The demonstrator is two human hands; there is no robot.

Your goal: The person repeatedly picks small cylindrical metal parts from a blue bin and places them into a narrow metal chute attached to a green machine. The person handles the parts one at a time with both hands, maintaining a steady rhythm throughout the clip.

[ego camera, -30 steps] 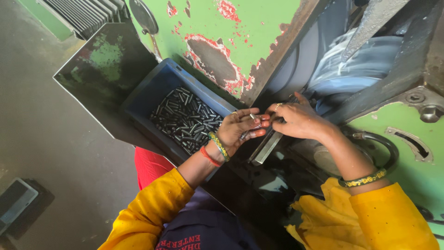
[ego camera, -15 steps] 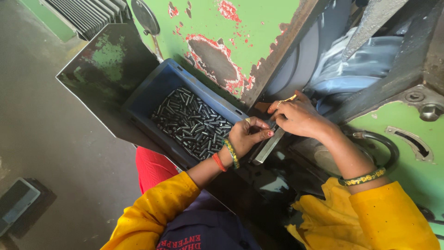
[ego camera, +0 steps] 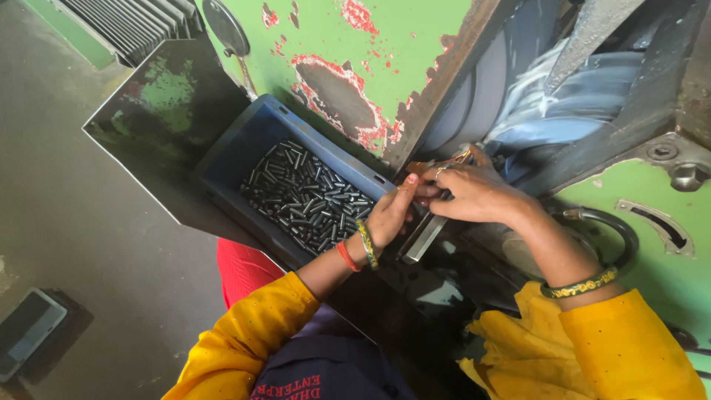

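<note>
Dark flat screen-like slab [ego camera: 28, 333], possibly phone, on floor lower left.

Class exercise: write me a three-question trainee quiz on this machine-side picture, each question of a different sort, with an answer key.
1. True or false: the blue bin holds small dark metal pins.
2. Where is the left hand? A) flat on the floor B) at the bin's near corner, beside the metal bar C) on the round ring handle
3. Fill in: the right hand has its fingertips at the upper end of the sloping metal ____.

Key: 1 true; 2 B; 3 bar.
</note>
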